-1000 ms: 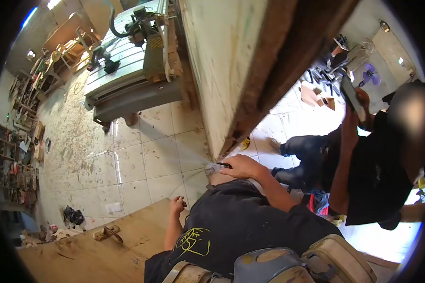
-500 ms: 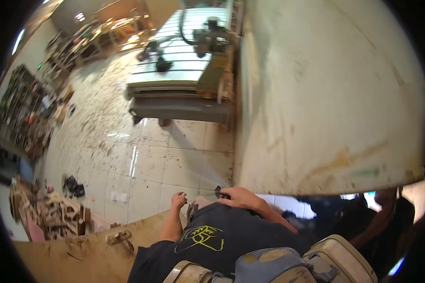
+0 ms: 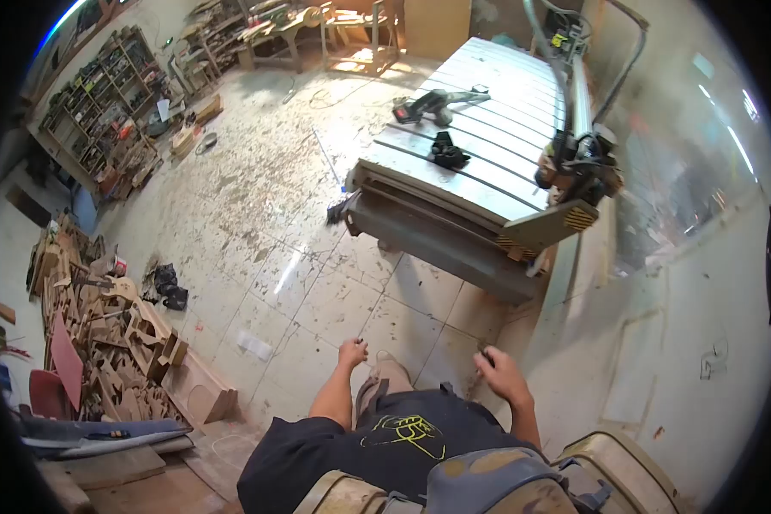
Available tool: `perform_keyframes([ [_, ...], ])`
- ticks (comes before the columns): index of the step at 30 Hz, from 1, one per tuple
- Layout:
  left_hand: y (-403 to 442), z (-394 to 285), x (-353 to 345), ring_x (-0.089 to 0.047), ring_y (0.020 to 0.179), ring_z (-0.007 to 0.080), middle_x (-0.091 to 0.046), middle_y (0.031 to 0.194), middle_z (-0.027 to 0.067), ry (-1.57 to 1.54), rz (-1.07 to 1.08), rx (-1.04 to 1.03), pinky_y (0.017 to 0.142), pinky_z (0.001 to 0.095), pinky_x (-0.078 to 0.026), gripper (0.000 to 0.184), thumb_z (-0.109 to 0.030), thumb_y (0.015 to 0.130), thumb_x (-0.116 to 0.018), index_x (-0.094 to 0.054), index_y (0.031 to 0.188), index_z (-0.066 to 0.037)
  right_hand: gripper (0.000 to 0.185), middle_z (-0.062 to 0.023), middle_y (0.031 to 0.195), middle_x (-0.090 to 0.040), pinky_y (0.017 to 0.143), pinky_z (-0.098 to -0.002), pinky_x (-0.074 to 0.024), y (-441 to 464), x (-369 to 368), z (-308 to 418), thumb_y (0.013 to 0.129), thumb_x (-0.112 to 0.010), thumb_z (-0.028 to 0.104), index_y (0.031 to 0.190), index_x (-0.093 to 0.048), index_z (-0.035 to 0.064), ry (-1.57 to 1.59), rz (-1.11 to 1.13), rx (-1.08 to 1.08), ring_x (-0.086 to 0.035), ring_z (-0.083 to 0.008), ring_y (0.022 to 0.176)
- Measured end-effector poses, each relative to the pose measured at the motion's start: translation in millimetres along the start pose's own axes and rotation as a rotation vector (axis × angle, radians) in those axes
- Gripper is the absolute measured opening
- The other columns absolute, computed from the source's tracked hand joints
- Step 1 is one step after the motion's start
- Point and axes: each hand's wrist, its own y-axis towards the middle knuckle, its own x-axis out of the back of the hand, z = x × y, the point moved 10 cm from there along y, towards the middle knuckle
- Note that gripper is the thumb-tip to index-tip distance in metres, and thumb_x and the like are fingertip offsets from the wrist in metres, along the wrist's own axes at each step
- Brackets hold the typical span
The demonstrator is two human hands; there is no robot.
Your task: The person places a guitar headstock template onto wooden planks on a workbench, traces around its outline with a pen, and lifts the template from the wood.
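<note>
My right hand (image 3: 507,377) had fingers closed on small dark object (image 3: 487,355), too small to name, held low over tiled floor (image 3: 415,304). My left hand (image 3: 349,353) hung well apart, fingers curled; couldn't tell whether they gripped anything. Slatted machine table (image 3: 497,77) stood ahead, dark tool (image 3: 437,104) lying on top.

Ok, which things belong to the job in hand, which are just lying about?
With the job, judging by the hands:
small dark object, in the right hand
left hand: contents unclear

Lying about, apparently:
power tool on the machine table
black bundle
wood scraps
</note>
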Motion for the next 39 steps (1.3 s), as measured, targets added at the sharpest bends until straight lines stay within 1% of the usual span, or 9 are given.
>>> perform_keyframes([
  [8, 49, -174, 145, -0.071, 0.076, 0.016, -0.073, 0.091, 0.0071, -0.776, 0.002, -0.117, 0.073, 0.029, -0.059, 0.025, -0.024, 0.1, -0.069, -0.069, 0.104, 0.001, 0.028, -0.0155, 0.076, -0.066, 0.07, -0.0364, -0.0507, 148, -75, 205, 0.102, -0.057, 0.018, 0.125, -0.066, 0.0056, 0.084, 0.166, 0.289, -0.065, -0.0251, 0.07],
  [11, 43, -253, 183, -0.071, 0.083, 0.0169, -0.072, 0.098, 0.007, -1.004, 0.021, -0.197, 0.081, 0.032, -0.06, 0.026, -0.025, 0.102, -0.068, -0.068, 0.108, 0.0, 0.028, -0.0054, 0.078, -0.062, 0.066, -0.0289, -0.0499, 202, -107, 257, 0.101, -0.056, 0.008, 0.128, -0.066, 0.0063, 0.075, 0.239, 0.337, -0.059, -0.0124, 0.07],
  [18, 78, -354, 263, -0.072, 0.086, 0.0165, -0.072, 0.093, 0.0033, -1.162, 0.062, -0.336, 0.083, 0.0332, -0.06, 0.033, -0.031, 0.095, -0.074, -0.069, 0.112, -0.004, 0.032, -0.0038, 0.076, -0.059, 0.069, -0.0272, -0.0489, 334, -161, 387, 0.099, -0.057, 0.006, 0.13, -0.067, 0.007, -0.004, 0.396, 0.46, -0.056, -0.0101, 0.071],
  [21, 105, -373, 311, -0.071, 0.085, 0.0153, -0.073, 0.091, 0.0026, -1.199, -0.015, -0.375, 0.083, 0.0326, -0.059, 0.032, -0.031, 0.094, -0.075, -0.069, 0.112, -0.005, 0.031, -0.0102, 0.071, -0.063, 0.062, -0.0318, -0.0472, 382, -195, 431, 0.097, -0.06, 0.009, 0.128, -0.067, 0.0091, 0.138, 0.449, 0.557, -0.055, -0.0158, 0.062],
  [25, 142, -381, 365, -0.071, 0.085, 0.0158, -0.073, 0.092, 0.0032, -1.267, -0.079, -0.367, 0.083, 0.0322, -0.059, 0.029, -0.03, 0.095, -0.074, -0.068, 0.111, -0.006, 0.029, -0.0095, 0.071, -0.064, 0.065, -0.0307, -0.0483, 435, -238, 484, 0.099, -0.06, 0.01, 0.127, -0.066, 0.0064, 0.07, 0.557, 0.524, -0.058, -0.0141, 0.066],
  [30, 219, -374, 436, -0.072, 0.086, 0.017, -0.074, 0.095, 0.0047, -1.346, -0.065, -0.307, 0.083, 0.0324, -0.059, 0.025, -0.028, 0.095, -0.074, -0.068, 0.108, -0.007, 0.016, -0.0051, 0.095, -0.072, 0.08, -0.0271, -0.0503, 520, -301, 524, 0.104, -0.061, 0.015, 0.107, -0.06, -0.0007, 0.382, 0.599, 0.326, -0.063, -0.0108, 0.085],
  [34, 285, -364, 506, -0.072, 0.085, 0.0178, -0.074, 0.097, 0.007, -1.35, 0.008, -0.236, 0.081, 0.0327, -0.061, 0.018, -0.021, 0.098, -0.072, -0.065, 0.107, -0.007, 0.017, -0.001, 0.088, -0.063, 0.07, -0.0256, -0.0461, 586, -342, 581, 0.103, -0.064, 0.016, 0.107, -0.059, 0.0003, 0.258, 0.326, 0.466, -0.054, -0.007, 0.076],
  [38, 330, -368, 594, -0.072, 0.087, 0.0179, -0.073, 0.099, 0.0082, -1.252, 0.101, -0.184, 0.083, 0.0316, -0.061, 0.013, -0.015, 0.1, -0.069, -0.062, 0.107, -0.006, 0.014, 0.0033, 0.08, -0.051, 0.056, -0.024, -0.0381, 630, -376, 655, 0.102, -0.065, 0.014, 0.103, -0.054, 0.0039, 0.586, 0.151, 0.404, -0.043, -0.0047, 0.066],
  [39, 342, -374, 618, -0.072, 0.088, 0.0178, -0.073, 0.099, 0.0082, -1.216, 0.131, -0.187, 0.084, 0.0314, -0.061, 0.013, -0.014, 0.1, -0.068, -0.061, 0.107, -0.006, 0.013, 0.0002, 0.081, -0.054, 0.054, -0.0226, -0.0401, 634, -382, 680, 0.103, -0.062, 0.013, 0.105, -0.053, 0.004, 0.623, 0.152, 0.428, -0.047, -0.006, 0.063],
])
